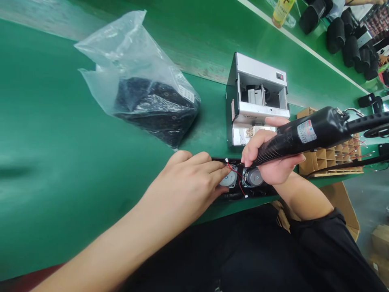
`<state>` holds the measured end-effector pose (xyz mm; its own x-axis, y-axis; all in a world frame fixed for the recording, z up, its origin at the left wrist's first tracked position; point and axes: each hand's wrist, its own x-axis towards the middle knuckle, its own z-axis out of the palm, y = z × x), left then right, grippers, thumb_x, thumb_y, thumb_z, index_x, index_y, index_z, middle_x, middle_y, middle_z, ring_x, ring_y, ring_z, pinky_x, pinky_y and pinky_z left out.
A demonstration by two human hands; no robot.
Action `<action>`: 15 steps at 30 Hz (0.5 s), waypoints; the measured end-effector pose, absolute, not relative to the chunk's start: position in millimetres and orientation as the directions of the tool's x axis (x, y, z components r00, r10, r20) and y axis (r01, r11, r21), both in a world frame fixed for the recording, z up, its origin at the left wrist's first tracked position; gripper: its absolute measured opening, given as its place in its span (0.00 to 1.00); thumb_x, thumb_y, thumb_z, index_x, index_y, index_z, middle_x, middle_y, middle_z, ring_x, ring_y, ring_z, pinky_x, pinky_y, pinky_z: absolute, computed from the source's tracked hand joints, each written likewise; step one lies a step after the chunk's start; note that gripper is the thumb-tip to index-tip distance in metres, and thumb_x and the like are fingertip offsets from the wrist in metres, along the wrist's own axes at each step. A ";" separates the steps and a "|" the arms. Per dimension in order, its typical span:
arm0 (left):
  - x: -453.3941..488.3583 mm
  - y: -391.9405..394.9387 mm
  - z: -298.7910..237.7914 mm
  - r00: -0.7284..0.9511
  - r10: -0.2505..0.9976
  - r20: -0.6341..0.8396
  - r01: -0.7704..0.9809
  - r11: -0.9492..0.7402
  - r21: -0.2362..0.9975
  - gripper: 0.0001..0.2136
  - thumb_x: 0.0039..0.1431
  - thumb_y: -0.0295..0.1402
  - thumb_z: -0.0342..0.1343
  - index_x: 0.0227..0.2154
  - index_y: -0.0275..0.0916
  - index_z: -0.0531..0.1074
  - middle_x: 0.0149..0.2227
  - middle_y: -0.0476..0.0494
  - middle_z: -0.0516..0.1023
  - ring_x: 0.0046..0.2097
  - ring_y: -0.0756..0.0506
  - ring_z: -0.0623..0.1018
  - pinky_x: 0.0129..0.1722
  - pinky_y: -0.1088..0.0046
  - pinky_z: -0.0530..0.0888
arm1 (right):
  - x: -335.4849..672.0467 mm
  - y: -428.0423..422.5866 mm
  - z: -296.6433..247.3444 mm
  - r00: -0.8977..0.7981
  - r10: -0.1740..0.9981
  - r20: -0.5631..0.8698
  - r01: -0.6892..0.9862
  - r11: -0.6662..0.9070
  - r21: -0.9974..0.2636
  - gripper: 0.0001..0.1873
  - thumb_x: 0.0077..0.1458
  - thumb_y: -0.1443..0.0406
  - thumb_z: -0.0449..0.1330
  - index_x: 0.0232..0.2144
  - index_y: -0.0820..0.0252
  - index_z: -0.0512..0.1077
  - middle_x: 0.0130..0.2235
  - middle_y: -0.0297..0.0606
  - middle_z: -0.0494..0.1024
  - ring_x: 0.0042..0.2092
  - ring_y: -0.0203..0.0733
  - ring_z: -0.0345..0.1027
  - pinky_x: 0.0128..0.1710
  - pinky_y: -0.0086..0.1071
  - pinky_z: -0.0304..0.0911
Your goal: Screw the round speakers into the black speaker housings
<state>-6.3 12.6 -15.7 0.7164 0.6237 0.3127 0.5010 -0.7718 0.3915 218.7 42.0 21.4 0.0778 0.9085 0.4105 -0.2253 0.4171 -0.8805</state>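
My right hand (267,156) is closed round a black electric screwdriver (310,134) whose tip points down at a black speaker panel (234,194) lying at the near edge of the green table. The panel carries two round silver speaker drivers (253,177) joined by thin red wires (237,172). My left hand (188,182) rests on the left part of the panel, fingers curled and pressed on it beside the left driver. The screwdriver's bit is hidden behind my right hand.
A grey and black box-shaped machine (258,101) stands just behind the panel. A clear plastic bag of black parts (146,93) lies to the left. A cardboard divider tray (331,156) sits at right. Several black speaker housings (349,40) and a bottle (282,12) are on the far bench.
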 end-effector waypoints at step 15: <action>-4.6 4.5 -13.7 0.683 0.674 0.280 0.533 -0.723 0.439 0.11 0.84 0.39 0.66 0.59 0.46 0.90 0.54 0.36 0.97 0.47 0.30 0.89 0.44 0.49 0.73 | 220.8 37.3 47.2 0.194 0.884 0.425 -0.230 0.462 -0.857 0.37 0.75 0.24 0.59 0.60 0.42 0.72 0.24 0.18 0.78 0.14 0.38 0.59 0.15 0.32 0.67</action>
